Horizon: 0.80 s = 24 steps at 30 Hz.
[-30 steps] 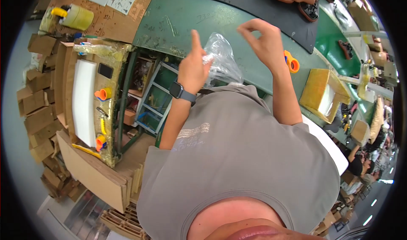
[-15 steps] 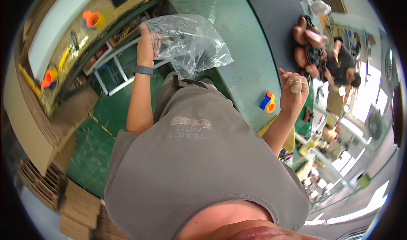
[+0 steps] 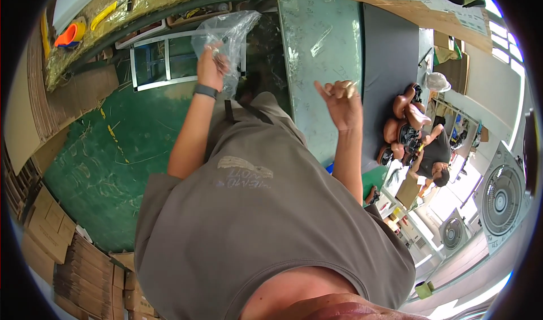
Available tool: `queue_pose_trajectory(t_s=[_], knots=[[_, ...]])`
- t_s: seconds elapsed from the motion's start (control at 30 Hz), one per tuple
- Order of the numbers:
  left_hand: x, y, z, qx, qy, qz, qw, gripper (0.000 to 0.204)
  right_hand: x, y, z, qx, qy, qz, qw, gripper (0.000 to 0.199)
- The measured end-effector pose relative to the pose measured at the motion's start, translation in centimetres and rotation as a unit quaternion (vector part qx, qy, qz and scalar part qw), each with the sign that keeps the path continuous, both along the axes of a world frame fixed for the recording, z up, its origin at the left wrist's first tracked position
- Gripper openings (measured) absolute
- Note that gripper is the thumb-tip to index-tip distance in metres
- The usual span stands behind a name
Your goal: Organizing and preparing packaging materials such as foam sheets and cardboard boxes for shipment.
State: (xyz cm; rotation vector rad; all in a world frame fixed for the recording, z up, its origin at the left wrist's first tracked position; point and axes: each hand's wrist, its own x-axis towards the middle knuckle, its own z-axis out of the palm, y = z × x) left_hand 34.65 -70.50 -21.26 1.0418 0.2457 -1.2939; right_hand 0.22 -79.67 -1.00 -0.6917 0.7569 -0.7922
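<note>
A crumpled clear plastic bag [image 3: 240, 29] hangs from my left hand [image 3: 214, 66], whose fingers are closed on it, over the dark gap beside the green worktable [image 3: 317, 37]. A dark band circles that wrist. Raised over the green tabletop, my right hand [image 3: 343, 106] holds nothing that I can see. Its thumb stands apart, its other fingers are loosely bent, and pale coverings show on some fingertips. Part of a blue thing [image 3: 330, 167] shows beside my right forearm.
A dark grey surface [image 3: 390, 48] adjoins the worktable, with glossy brown padded parts [image 3: 416, 116] at its right. Beyond them a co-worker [image 3: 435, 153] handles something. An orange tape dispenser [image 3: 70, 34] lies on the left bench. A white metal frame [image 3: 167, 60] stands below it; cardboard boxes [image 3: 48, 224] sit lower left.
The view has turned. My left hand has closed on the bag, which now hangs narrower and bunched. My right hand has come inward over the green tabletop, its fingers looser.
</note>
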Motion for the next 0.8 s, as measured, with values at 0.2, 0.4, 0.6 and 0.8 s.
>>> queue_pose_trajectory(t_s=[0.2,0.4,0.6,0.8], knots=[[-8.0,-1.4,5.2,-0.044,0.126,-0.027,0.991,0.080,1.1,-2.8,-9.5,0.160,-0.177,-0.013,0.971,0.022],[-9.4,-2.4,8.9,0.002,0.022,-0.075,0.997,0.097,5.5,-8.3,-12.1,0.164,-0.234,0.102,0.953,0.012],[-12.1,-5.1,9.1,0.111,-0.100,-0.011,0.989,0.074,5.7,-12.5,-17.0,0.121,-0.227,0.139,0.956,0.008],[-10.8,-8.6,5.0,0.243,-0.492,0.107,0.829,0.045,0.9,-14.3,-16.1,0.071,-0.015,0.237,0.969,0.009]])
